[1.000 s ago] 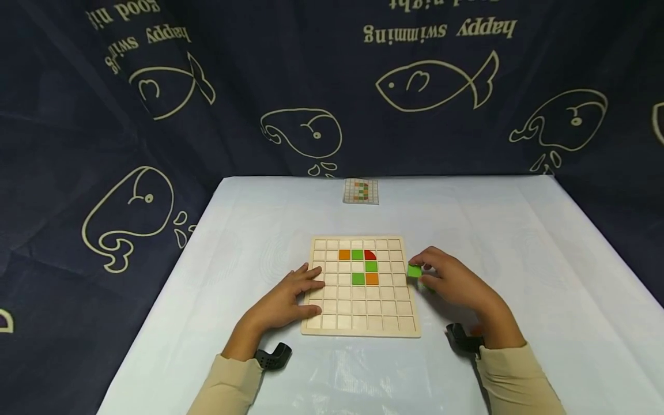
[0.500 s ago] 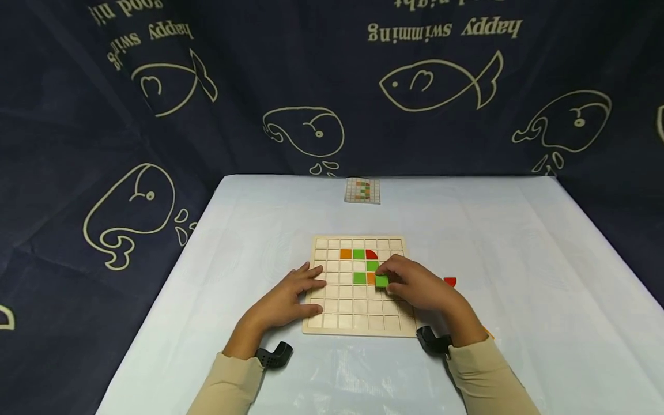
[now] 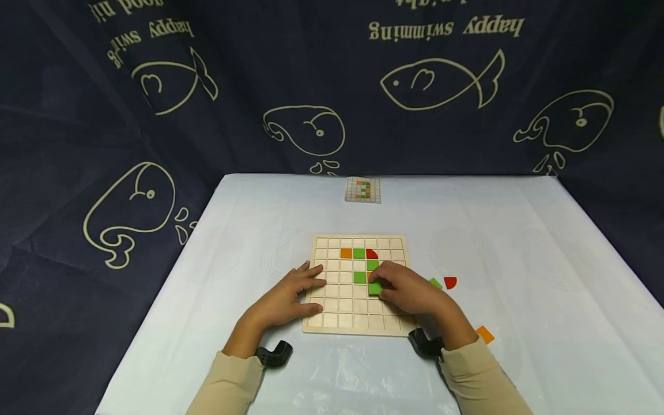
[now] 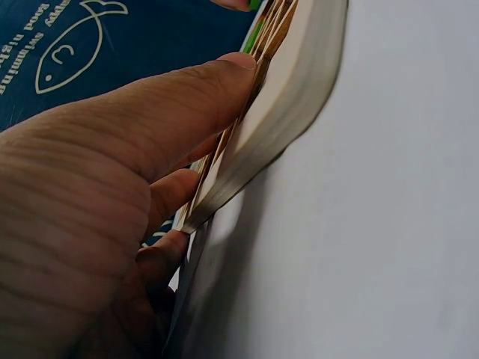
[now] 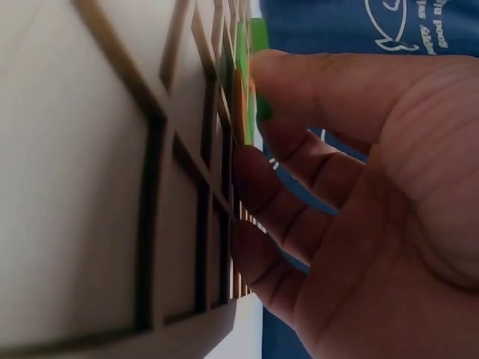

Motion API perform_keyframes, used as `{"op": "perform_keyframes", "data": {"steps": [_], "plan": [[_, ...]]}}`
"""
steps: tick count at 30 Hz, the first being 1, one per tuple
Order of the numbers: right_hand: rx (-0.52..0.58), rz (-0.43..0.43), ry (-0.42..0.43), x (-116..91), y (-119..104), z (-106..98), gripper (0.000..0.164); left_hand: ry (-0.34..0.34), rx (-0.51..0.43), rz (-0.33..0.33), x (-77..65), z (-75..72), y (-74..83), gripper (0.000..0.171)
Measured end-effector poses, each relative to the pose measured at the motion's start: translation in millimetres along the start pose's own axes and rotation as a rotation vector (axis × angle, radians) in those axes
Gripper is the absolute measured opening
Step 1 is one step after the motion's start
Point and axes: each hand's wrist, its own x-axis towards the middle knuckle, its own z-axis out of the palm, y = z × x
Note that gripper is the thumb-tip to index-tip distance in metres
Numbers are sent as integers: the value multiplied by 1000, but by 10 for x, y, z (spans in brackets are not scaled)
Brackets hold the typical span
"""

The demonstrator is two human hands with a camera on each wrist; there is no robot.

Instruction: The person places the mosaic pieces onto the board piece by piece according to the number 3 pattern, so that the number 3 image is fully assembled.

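Note:
A light wooden grid board [image 3: 344, 305] lies on the white table. My left hand [image 3: 285, 297] rests on its left edge, fingers spread and fairly straight. In my right hand [image 3: 407, 288] a green square tile [image 3: 374, 289] is pinched between thumb and fingers, at a cell just below a partly covered orange tile. Other tiles sit in the grid: an orange square [image 3: 346, 253], a green square [image 3: 359, 253], a red rounded tile [image 3: 371, 253] and two more green squares. In the right wrist view, the fingertips of my right hand [image 5: 329, 157] are close against the board.
Right of the board lie a red quarter-round tile [image 3: 450, 282] and a green tile [image 3: 436, 283], partly behind my right hand. An orange tile [image 3: 485, 334] is beside my right sleeve. A small pattern card [image 3: 363, 190] lies at the table's far edge, before a dark curtain [image 3: 332, 69].
My right hand has carried the green tile leftward from beside the board onto the grid, then slightly nearer to me. Loose tiles at the right are uncovered. My left hand stays put.

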Motion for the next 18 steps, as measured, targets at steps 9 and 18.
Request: {"op": "perform_keyframes", "data": {"steps": [9, 18], "plan": [[-45, -13, -7, 8, -11, 22, 27, 0, -2, 2, -1, -4, 2, 55], [-55, 19, -17, 9, 2, 43, 27, 3, -8, 4, -3, -5, 6, 55]]}}
